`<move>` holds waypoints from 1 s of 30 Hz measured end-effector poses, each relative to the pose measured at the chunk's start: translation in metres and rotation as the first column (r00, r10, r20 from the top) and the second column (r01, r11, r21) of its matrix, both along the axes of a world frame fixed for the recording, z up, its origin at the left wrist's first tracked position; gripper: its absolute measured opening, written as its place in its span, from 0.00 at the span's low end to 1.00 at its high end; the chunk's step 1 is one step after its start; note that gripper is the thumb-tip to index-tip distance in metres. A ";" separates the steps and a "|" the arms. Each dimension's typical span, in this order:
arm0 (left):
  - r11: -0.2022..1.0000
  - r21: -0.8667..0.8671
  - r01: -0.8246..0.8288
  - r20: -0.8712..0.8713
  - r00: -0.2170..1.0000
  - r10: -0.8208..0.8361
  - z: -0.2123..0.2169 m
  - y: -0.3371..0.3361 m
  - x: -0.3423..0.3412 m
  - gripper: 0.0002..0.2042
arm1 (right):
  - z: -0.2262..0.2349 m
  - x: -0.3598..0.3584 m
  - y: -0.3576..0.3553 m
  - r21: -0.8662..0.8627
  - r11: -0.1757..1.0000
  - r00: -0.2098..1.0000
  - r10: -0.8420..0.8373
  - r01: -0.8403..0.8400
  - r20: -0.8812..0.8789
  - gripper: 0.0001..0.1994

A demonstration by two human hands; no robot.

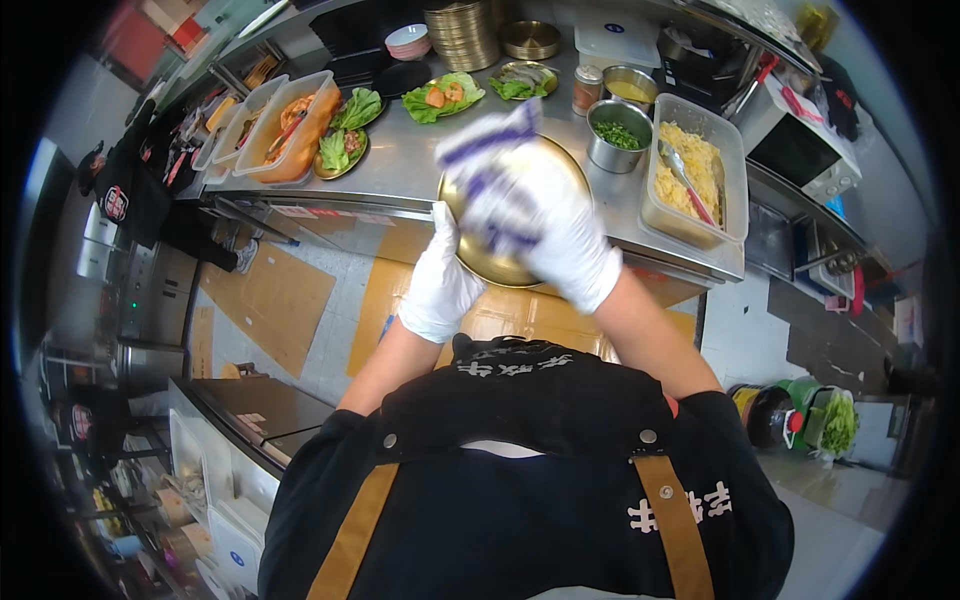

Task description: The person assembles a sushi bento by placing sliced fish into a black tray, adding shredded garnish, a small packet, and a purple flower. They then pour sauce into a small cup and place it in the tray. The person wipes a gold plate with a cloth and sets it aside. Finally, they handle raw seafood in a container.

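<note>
A round gold metal plate [496,267] is tilted up at the near edge of the steel counter. My left hand [440,278], in a white glove, grips its left rim with the thumb along the edge. My right hand [575,240], also gloved and smeared by motion, holds a white and purple cloth [490,200] against or just over the plate's face. The cloth hides much of that face.
Gold plates of lettuce and food [443,97] stand along the counter [400,160]. A tub of orange food [290,130] is at left. At right are a pot of chopped greens [617,135] and a yellow food tub [690,180] with a spoon. A person [130,180] stands far left.
</note>
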State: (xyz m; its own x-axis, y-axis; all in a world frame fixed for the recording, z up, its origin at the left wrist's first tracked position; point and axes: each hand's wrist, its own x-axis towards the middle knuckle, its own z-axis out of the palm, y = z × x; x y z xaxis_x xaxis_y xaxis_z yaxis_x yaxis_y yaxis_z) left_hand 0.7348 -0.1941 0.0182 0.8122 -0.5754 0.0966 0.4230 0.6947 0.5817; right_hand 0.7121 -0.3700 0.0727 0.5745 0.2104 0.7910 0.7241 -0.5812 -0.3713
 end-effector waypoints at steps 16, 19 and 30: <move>0.952 0.295 -0.082 -0.114 0.986 0.120 -0.056 0.056 -0.007 0.28 | -0.087 0.056 -0.049 -0.197 0.922 0.740 -0.386 0.334 -0.551 0.16; 0.921 0.355 -0.159 -0.113 0.971 0.211 -0.062 0.082 -0.004 0.28 | -0.131 0.083 -0.107 -0.437 0.816 0.739 -0.551 0.379 -0.388 0.15; 0.917 0.295 -0.267 -0.177 0.928 0.328 -0.085 0.124 0.019 0.26 | -0.172 -0.061 -0.078 -0.055 0.955 0.342 -0.157 0.290 -0.926 0.13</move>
